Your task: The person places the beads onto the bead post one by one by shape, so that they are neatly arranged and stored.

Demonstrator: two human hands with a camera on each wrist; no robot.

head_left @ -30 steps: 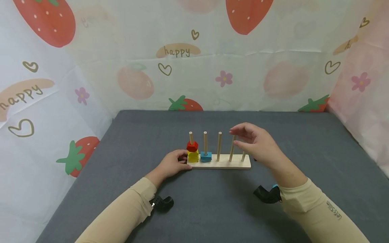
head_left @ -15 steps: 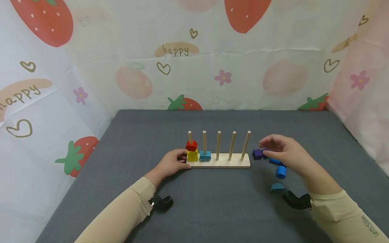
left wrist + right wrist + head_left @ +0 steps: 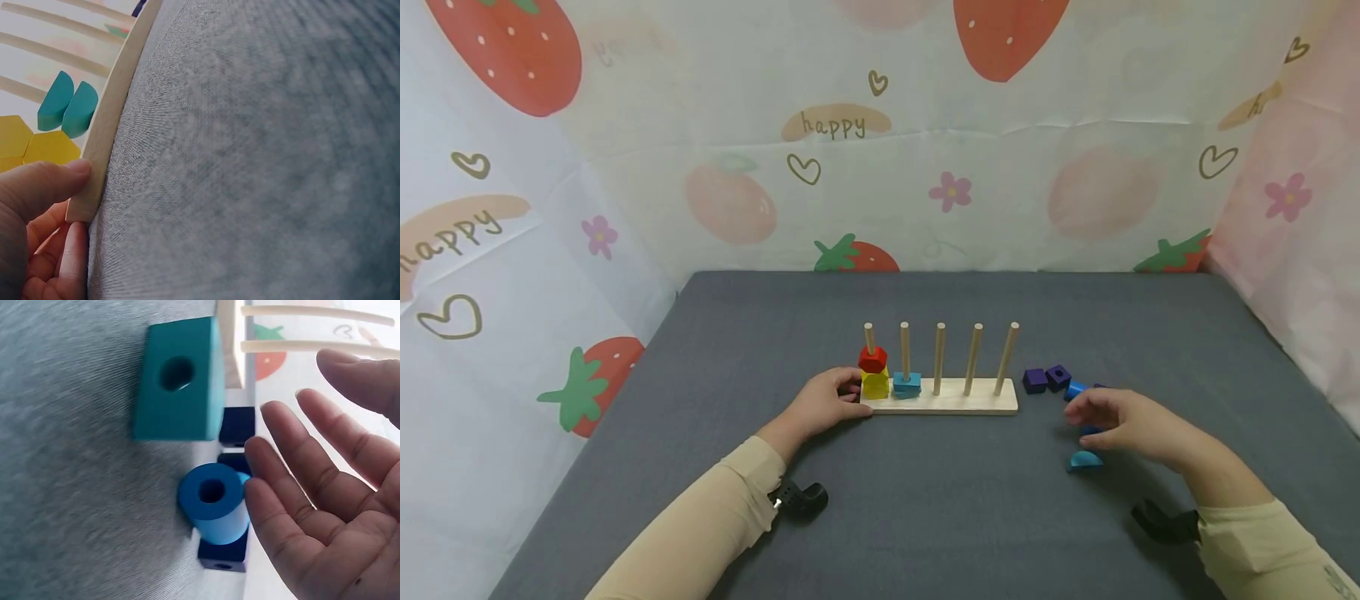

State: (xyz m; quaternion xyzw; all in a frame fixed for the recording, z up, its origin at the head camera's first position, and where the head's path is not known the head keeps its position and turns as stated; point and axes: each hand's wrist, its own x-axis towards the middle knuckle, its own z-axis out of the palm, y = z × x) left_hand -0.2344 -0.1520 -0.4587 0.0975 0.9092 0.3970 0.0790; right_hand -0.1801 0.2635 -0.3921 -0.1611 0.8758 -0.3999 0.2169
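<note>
My left hand (image 3: 822, 404) grips the left end of a wooden peg board (image 3: 962, 400), thumb along its edge. On the first peg, a red block (image 3: 873, 360) sits above yellow hexagonal blocks (image 3: 53, 147). Teal half-round blocks (image 3: 907, 385) are at the bottom of the second peg; the other three pegs are bare. My right hand (image 3: 1133, 425) hovers right of the board, fingers parted and holding nothing. Close by its fingertips is a blue cylinder (image 3: 219, 506) with a hole, mostly hidden in the head view. A loose teal half-round block (image 3: 1085, 461) lies nearer me.
Two purple blocks (image 3: 1047, 379) lie just off the board's right end. Another blue piece (image 3: 1075, 390) lies beside them, and a dark purple block (image 3: 223, 553) is partly hidden. Grey cloth (image 3: 925, 517) covers the table, with a printed curtain (image 3: 880, 192) behind.
My right hand has moved from above the fourth peg to the right, then down and toward me over the loose blocks. My left hand stays on the board.
</note>
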